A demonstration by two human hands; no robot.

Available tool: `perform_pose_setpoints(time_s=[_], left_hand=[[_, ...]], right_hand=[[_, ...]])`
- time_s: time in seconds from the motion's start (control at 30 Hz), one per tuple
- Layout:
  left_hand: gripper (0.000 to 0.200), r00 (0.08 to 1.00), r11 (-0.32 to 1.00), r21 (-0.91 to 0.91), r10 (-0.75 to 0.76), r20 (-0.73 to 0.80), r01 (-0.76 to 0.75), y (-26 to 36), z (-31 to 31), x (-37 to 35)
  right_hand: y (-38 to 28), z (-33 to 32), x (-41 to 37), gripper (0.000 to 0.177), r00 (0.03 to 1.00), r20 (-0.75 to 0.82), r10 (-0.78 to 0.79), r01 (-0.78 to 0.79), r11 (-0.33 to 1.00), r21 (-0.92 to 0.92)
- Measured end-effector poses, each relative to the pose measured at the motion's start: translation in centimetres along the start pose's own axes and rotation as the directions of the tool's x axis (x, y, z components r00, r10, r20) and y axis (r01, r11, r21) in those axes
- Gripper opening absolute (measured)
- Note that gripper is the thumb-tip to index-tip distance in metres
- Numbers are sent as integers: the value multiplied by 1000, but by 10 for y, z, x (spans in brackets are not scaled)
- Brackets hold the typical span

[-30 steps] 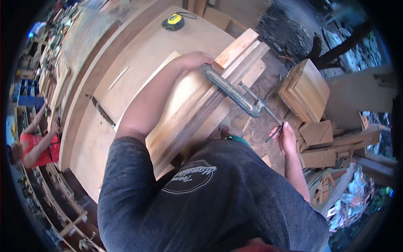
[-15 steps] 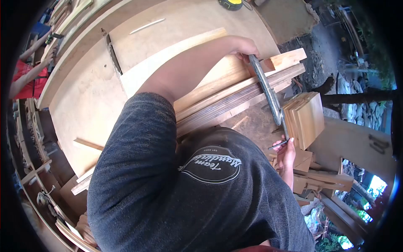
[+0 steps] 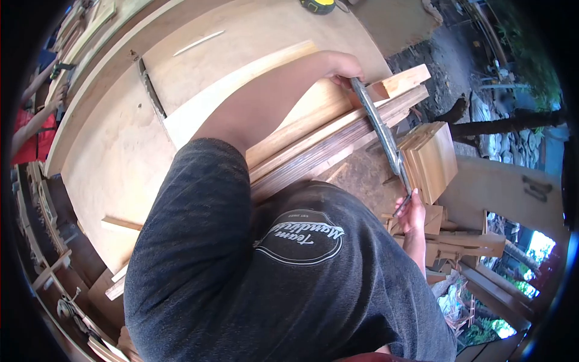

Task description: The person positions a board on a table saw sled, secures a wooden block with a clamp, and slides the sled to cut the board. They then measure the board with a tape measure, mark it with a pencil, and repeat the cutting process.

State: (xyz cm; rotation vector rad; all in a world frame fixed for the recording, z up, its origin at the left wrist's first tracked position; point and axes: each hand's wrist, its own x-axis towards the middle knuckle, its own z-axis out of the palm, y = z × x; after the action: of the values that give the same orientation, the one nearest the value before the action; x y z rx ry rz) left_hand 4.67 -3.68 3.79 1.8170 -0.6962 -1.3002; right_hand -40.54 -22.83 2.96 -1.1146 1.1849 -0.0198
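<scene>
Clamp [image 3: 380, 130] spans stacked boards [image 3: 313, 145]; left hand [image 3: 344, 65] grips its head; right hand [image 3: 411, 214] grasps its handle.

An open-sided woodworking workshop: a plywood tabletop [image 3: 120, 157] with a saw slot [image 3: 151, 90], a tape measure [image 3: 318, 5] at its far edge, and board stacks [image 3: 431, 160] and offcuts [image 3: 458, 241] beside it.

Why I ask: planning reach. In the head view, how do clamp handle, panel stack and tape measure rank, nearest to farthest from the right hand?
1. clamp handle: in the right hand.
2. panel stack: just beyond it.
3. tape measure: far off, top of view.
</scene>
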Motion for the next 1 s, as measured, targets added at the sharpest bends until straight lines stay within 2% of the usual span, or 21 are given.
perform_pose_setpoints(time_s=[0.03, 0.07, 0.1, 0.13, 0.17, 0.2, 0.23, 0.27, 0.33, 0.37, 0.43, 0.53, 0.57, 0.6, 0.67, 0.73, 0.8, 0.87, 0.93, 0.97, 1.0], left_hand=[[24, 1000, 1000, 10, -1, -14, 1, 1, 1, 0], [24, 1000, 1000, 17, 5, -4, -5, 2, 0, 0], [23, 1000, 1000, 16, -1, 5, 1, 5, -1, -5], [23, 1000, 1000, 15, -8, 17, 8, 5, 0, -8], [23, 999, 1000, 23, -4, 32, 3, 3, 0, -7], [23, 1000, 1000, 16, -10, 15, 10, 1, 0, -3], [23, 1000, 1000, 13, -14, 0, 14, 1, 1, 0], [23, 1000, 1000, 31, -6, 19, 5, 0, 0, 3], [23, 1000, 1000, 1, 5, 31, -5, -3, -1, 4], [23, 999, 1000, 20, 9, 43, -10, -4, 0, 6], [22, 999, 998, -60, 32, 7, -31, -7, 1, 7], [21, 1000, 998, -68, 19, 19, -18, -2, 0, -1], [22, 995, 995, -75, 67, 78, -61, -2, -3, -2], [22, 996, 997, -58, 62, 71, -58, -1, -4, -2], [27, 997, 997, -52, 52, 52, -50, 0, -3, -4], [36, 994, 994, -89, 69, 86, -61, -16, -9, 14], [42, 993, 993, -112, 48, 109, -35, -16, -11, 15], [36, 995, 993, -115, 15, 99, -3, -14, -6, 8], [40, 996, 987, -160, -21, 82, 34, 5, 1, -11], [41, 997, 984, -175, -10, 79, 24, 5, 1, -12], [41, 997, 986, -166, -18, 69, 29, 9, 2, -15]], right_hand=[[7, -3, -1, 42, 1000, -11, -2, 2, 1000, 9], [16, -4, -2, 38, 904, -52, -424, 385, 863, -328], [22, -2, -4, 40, 654, 54, -755, 615, 488, -620], [13, 7, -20, 40, 654, 40, -755, 608, 494, -622], [-3, 13, -38, 52, 570, 292, -768, 620, 169, -766], [-12, 19, -51, 65, 506, 529, -682, 586, -178, -790], [-12, 23, -51, 67, 512, 568, -644, 567, -243, -787], [-11, 32, -50, 67, 519, 545, -658, 553, -228, -801], [-10, 47, -45, 40, 453, 677, -580, 525, -440, -728], [-8, 44, -35, 40, 456, 661, -596, 517, -427, -742], [-1, 38, -14, 35, 335, 623, -707, 623, -330, -709], [2, 36, -8, 40, 254, 574, -778, 730, -235, -642], [2, 36, -4, 38, 188, 561, -806, 746, -255, -616], [3, 36, -3, 38, 178, 552, -814, 752, -249, -610], [8, 39, -4, 36, 352, 341, -872, 826, 118, -551], [2, 39, -4, 33, 353, 317, -880, 831, 138, -539], [-3, 37, 1, 27, 451, 265, -853, 856, 328, -400], [-6, 29, 9, 26, 436, 301, -848, 871, 314, -377], [-8, 26, 15, 28, 677, 275, -682, 734, 650, -196], [-10, 27, 16, 33, 707, 259, -658, 695, 715, -82], [-15, 25, 19, 33, 703, 264, -660, 696, 715, -67]])
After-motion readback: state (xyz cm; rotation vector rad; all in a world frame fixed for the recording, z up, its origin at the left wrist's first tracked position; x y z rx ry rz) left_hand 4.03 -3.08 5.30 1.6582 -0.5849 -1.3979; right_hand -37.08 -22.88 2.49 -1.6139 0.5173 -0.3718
